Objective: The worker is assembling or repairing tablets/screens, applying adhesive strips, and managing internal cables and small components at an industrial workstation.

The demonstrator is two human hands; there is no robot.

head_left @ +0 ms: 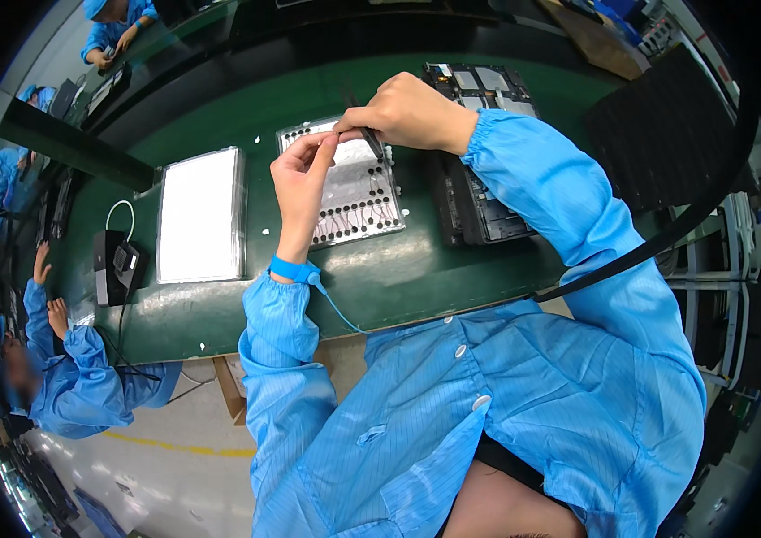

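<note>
Tweezers (pixel 372 145), slim & dark, are in worker's R hand (pixel 409 114), fingers closed round them, above shiny pale sheet (pixel 345 175) w/ rows of round blk parts (pixel 355 218). L hand (pixel 300 186) pinches, thumb to index; if sth is betw., I can't tell. Nearby L: smooth white slab (pixel 201 215), clear-wrapped; R: blk boxy electronics (pixel 492 220).

Green bench (pixel 380 280): small-parts sheet (pixel 351 184), white panel (pixel 201 215), seemingly stacked laptop bases (pixel 486 215)

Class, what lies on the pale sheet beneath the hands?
Small black round parts, many in rows along the near edge. The left hand covers part of the pale sheet; anything there is hidden.
</note>
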